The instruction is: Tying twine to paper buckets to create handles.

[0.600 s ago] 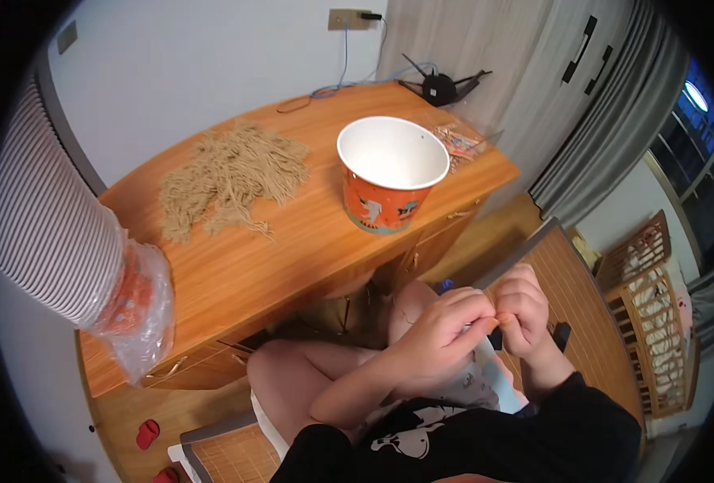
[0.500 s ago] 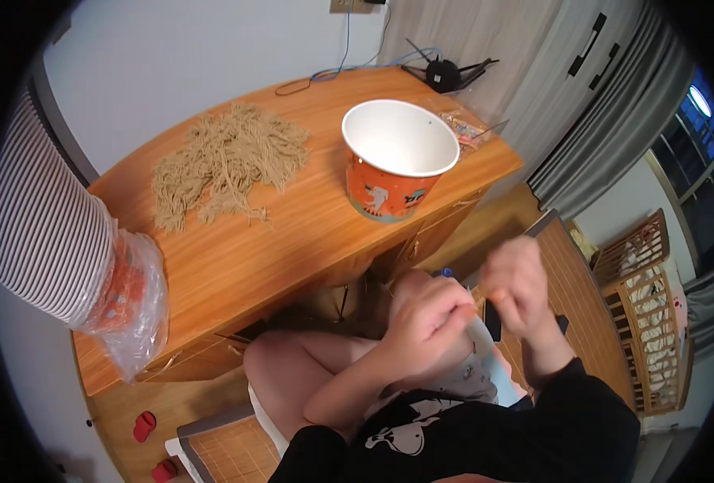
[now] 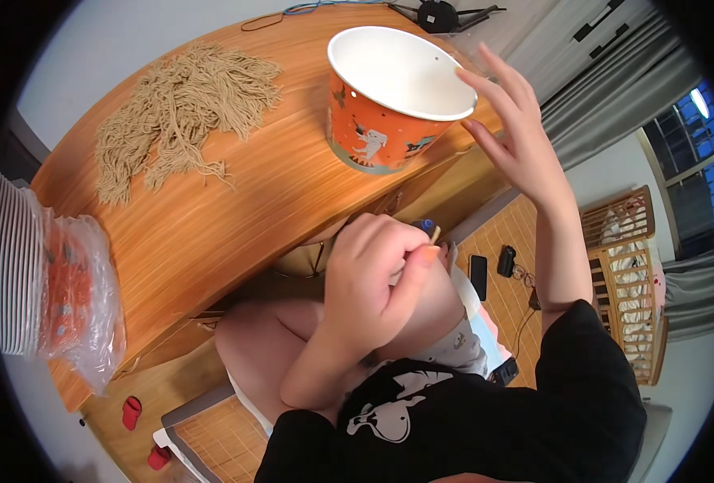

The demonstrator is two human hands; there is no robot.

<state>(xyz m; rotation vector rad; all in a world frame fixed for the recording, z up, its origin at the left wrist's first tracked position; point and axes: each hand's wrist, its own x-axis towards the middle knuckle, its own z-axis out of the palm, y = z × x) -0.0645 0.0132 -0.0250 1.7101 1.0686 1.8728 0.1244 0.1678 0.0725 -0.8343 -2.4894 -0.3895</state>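
Note:
My left hand (image 3: pixel 373 278) is closed above my knee, with the tip of a tan cord (image 3: pixel 436 234) poking out between thumb and forefinger. Most of that cord is hidden in the fist. My right hand (image 3: pixel 522 133) has its fingers spread at the right rim of a large orange paper bucket (image 3: pixel 385 129) with a white inside. Its fingertips overlap the rim; whether they touch it I cannot tell. The bucket stands upright near the table's front edge and has small holes near its rim. To its left lies a loose heap of tan cords (image 3: pixel 188 113).
A stack of nested paper buckets (image 3: pixel 18 274), partly in clear plastic wrap (image 3: pixel 91 314), is at the left end of the wooden table (image 3: pixel 276 177). Behind the bucket sits a black router (image 3: pixel 437 14). A phone (image 3: pixel 478 278) and glasses (image 3: pixel 523 276) lie on the mat to the right.
My right hand has gone from beside the left hand up to the bucket's rim and opened. The left hand has shifted left, and the cord tip now shows. The whole view has shifted.

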